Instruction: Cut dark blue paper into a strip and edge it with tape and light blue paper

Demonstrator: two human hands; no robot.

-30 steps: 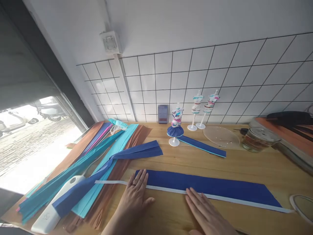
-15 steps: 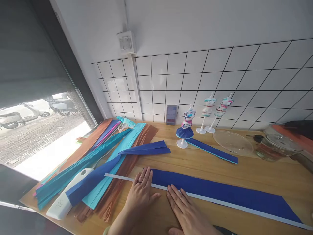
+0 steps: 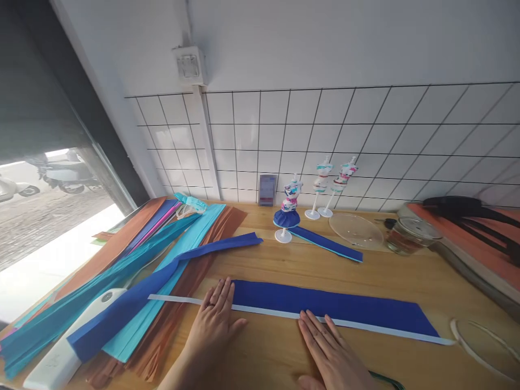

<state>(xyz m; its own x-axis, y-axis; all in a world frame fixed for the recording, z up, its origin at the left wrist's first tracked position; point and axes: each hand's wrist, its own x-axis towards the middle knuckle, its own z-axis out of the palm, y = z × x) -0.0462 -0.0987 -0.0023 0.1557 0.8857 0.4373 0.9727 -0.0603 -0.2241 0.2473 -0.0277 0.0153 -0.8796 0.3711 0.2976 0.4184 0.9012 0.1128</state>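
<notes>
Head view: flat, spread left hand (image 3: 213, 324) and right hand (image 3: 331, 355) on blue paper strip's (image 3: 329, 307) near edge.

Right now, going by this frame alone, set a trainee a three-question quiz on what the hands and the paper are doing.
1. True or false: both hands lie flat, palms down.
2. Which hand is at the end of the blue paper strip? A left hand B right hand
3. What runs along the strip's near edge?

Key: 1 true. 2 A. 3 a white tape.
</notes>
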